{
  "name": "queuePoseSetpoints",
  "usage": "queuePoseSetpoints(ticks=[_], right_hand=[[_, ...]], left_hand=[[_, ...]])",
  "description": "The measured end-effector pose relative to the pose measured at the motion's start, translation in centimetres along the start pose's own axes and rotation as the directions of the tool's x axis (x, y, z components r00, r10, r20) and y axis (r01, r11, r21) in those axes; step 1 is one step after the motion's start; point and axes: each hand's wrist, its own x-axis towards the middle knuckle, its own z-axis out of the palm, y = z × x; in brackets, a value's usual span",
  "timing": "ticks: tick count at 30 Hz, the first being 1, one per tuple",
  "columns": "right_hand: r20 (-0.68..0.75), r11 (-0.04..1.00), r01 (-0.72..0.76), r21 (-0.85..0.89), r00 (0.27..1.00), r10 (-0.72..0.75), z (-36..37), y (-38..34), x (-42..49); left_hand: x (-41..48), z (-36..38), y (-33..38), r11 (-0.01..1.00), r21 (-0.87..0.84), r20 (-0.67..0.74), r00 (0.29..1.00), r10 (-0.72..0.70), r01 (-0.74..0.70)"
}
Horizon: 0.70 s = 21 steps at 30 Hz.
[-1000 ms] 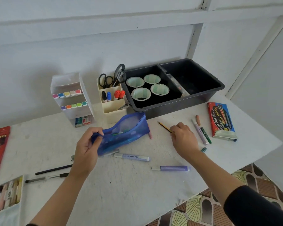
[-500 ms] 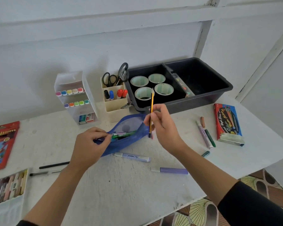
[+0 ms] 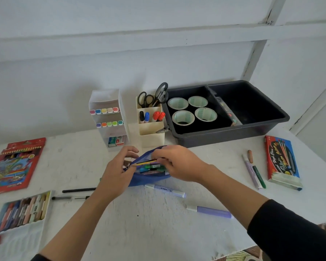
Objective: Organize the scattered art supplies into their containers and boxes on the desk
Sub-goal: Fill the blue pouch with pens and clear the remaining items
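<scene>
- The blue pouch (image 3: 149,178) lay near the middle of the white worktop (image 3: 149,223), just in front of the cream holder (image 3: 151,134). Its zip mouth gaped upward, showing green and teal pens packed side by side inside.
- The left hand (image 3: 117,172) gripped the pouch's left end, fingers curled at the edge of the opening — the upper ones arched loosely above it.
- The right hand (image 3: 179,162) reached in from the right, its fingers pinching a yellow pencil (image 3: 146,162). The pencil lay almost level along the pouch's mouth, its right end hidden under that hand.
- A lilac pen (image 3: 166,189) lay just beside the pouch's near edge, and a purple marker (image 3: 211,211) lay nearer the person.
- Behind, a black tub (image 3: 224,136) held four tape rolls (image 3: 183,117) in its left compartment.
- The holder carried scissors (image 3: 145,99) and capped markers.
- A white rack (image 3: 109,132) with two rows of coloured caps stood left of the holder.
- On the right lay two pens (image 3: 252,172) side by side, a brown crayon (image 3: 250,153) and a red-and-blue box (image 3: 282,162).
- On the left — a red pencil box (image 3: 15,164), a tray of crayons (image 3: 23,210) and two black pens (image 3: 79,190).
</scene>
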Motion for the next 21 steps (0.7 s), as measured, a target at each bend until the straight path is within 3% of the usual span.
queuePoseSetpoints(ticks=[2,4,8,11,15,21], right_hand=[[0.098,0.985,-0.033,-0.172,0.994,0.051,-0.1,0.3,0.2],[0.076,0.972,-0.101,-0.213,0.990,0.119,-0.1,0.0,0.7],[-0.077,0.996,-0.086,-0.008,0.993,0.085,0.0,-2.5,2.0],[0.073,0.971,-0.031,0.236,0.997,0.014,0.4,-5.0,3.0],[0.137,0.981,-0.045,0.186,0.990,0.020,1.9,-5.9,4.0],[0.061,0.993,0.015,0.114,0.998,-0.022,2.7,-6.8,4.6]], left_hand=[[0.1,-0.3,-0.1,1.000,0.003,-0.017,1.000,0.001,-0.001],[0.0,-0.7,-0.3,1.000,0.007,-0.024,1.000,-0.003,0.004],[-0.5,-1.3,-0.8,0.996,-0.091,0.026,1.000,-0.009,0.012],[-1.3,-2.2,-1.2,0.983,-0.171,0.107,0.993,-0.055,0.073],[-3.1,-2.8,-2.3,0.938,-0.314,0.160,0.982,-0.102,0.149],[-2.6,-2.1,-2.9,0.965,-0.244,0.039,0.995,-0.095,0.102]])
